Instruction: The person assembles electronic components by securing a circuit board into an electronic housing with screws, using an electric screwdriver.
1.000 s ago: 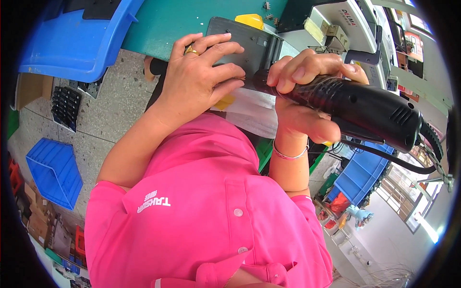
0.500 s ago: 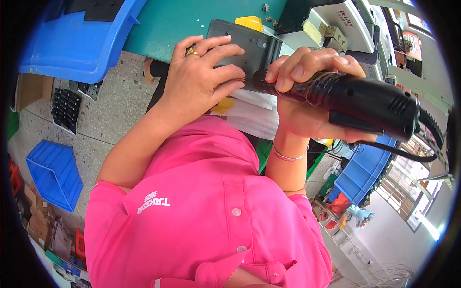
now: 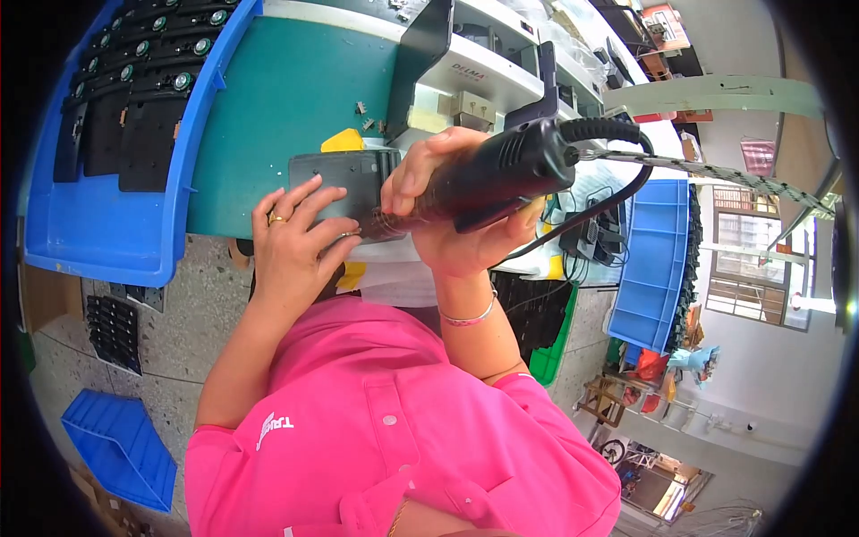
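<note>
My right hand [image 3: 447, 210] is wrapped round a black electric screwdriver [image 3: 488, 174], held slanting with its nose down to the left. Below its nose lies a flat black panel [image 3: 327, 170] at the bench's near edge. My left hand [image 3: 300, 228] wears a ring and reaches over the panel's near left part, its other fingers spread. Thumb and forefinger come together at the screwdriver's tip, around something small that I cannot make out. The tip itself is mostly hidden there.
A blue bin [image 3: 107, 219] of black parts stands left on the green bench mat [image 3: 268, 98]. A yellow piece [image 3: 343, 140] and a metal-fronted machine [image 3: 456, 85] lie beyond the panel. The screwdriver's cable [image 3: 617, 192] loops to the right. Blue crates [image 3: 125, 452] stand on the floor.
The whole view has shifted, showing more of the bench and blue bin. My right hand still grips the screwdriver, and my left fingers stay by its tip.
</note>
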`<state>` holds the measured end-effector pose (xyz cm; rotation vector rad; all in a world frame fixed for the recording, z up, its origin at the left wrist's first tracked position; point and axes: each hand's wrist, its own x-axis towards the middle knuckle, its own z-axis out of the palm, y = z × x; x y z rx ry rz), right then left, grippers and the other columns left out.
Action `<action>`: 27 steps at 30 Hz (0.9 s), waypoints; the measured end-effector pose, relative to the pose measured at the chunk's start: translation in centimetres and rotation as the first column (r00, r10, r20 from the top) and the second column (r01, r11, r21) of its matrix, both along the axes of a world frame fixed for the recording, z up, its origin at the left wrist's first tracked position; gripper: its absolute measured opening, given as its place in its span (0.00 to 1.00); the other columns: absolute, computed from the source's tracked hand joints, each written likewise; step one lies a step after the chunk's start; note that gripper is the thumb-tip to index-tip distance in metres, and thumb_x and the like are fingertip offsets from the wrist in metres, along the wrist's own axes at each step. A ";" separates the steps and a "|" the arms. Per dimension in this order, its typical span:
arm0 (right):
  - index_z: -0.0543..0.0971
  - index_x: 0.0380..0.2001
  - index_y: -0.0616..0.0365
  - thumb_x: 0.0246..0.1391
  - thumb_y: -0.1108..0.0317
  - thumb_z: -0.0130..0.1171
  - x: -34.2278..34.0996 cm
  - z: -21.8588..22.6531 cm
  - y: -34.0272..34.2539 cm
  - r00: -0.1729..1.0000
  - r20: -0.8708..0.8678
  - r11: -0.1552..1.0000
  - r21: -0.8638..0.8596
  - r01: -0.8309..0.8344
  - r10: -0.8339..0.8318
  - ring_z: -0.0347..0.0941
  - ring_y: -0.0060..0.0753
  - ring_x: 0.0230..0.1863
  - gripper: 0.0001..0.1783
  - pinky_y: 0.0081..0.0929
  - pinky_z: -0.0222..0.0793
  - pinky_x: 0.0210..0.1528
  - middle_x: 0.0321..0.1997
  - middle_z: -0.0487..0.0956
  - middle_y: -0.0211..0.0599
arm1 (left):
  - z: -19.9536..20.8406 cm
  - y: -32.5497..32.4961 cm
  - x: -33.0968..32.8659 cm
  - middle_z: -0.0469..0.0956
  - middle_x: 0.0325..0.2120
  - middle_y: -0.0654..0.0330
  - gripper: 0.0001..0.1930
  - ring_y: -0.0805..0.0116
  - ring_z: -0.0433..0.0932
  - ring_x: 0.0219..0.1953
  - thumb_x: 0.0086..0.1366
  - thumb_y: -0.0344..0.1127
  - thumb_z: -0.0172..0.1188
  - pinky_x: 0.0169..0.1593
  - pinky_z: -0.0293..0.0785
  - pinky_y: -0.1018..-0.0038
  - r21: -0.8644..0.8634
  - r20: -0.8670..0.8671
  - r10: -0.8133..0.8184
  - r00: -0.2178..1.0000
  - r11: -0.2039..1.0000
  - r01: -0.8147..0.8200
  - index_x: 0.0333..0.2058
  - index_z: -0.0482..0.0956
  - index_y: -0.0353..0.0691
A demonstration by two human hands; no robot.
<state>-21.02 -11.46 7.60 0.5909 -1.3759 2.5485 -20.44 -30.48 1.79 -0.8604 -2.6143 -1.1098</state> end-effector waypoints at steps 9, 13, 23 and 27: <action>0.61 0.61 0.57 0.58 0.24 0.42 0.0 0.9 -0.1 0.996 -0.079 0.999 -0.016 0.050 -0.051 0.71 0.35 0.26 0.48 0.33 0.68 0.27 0.32 0.74 0.45 | -0.1 0.2 -0.1 0.79 0.50 0.69 0.05 0.65 0.70 0.62 0.55 0.42 0.69 0.65 0.54 0.58 0.008 0.001 0.003 1.000 1.000 -0.003 0.30 0.85 0.53; 0.67 0.46 0.62 0.53 0.22 0.48 0.4 1.3 -0.6 0.999 0.029 0.991 -0.133 0.018 -0.014 0.74 0.36 0.26 0.47 0.28 0.71 0.32 0.24 0.75 0.45 | -0.2 0.0 0.0 0.79 0.51 0.69 0.07 0.63 0.69 0.63 0.53 0.42 0.71 0.65 0.54 0.58 -0.002 0.008 0.005 1.000 1.000 -0.005 0.31 0.85 0.53; 0.68 0.54 0.58 0.58 0.24 0.42 0.5 2.7 -0.2 0.926 0.143 0.929 -0.073 0.363 -0.350 0.70 0.35 0.31 0.45 0.34 0.67 0.34 0.30 0.74 0.42 | 0.3 0.2 -0.3 0.79 0.51 0.68 0.07 0.62 0.69 0.63 0.54 0.41 0.71 0.65 0.53 0.58 0.000 -0.002 -0.014 1.000 1.000 0.014 0.31 0.85 0.52; 0.61 0.60 0.57 0.66 0.35 0.44 -0.4 3.8 -0.4 0.878 0.064 0.878 0.101 0.467 -0.474 0.76 0.38 0.36 0.37 0.36 0.74 0.37 0.43 0.76 0.50 | -0.1 0.0 -0.2 0.79 0.52 0.66 0.07 0.61 0.69 0.63 0.53 0.41 0.71 0.66 0.53 0.58 -0.021 -0.011 -0.009 1.000 1.000 0.009 0.32 0.85 0.51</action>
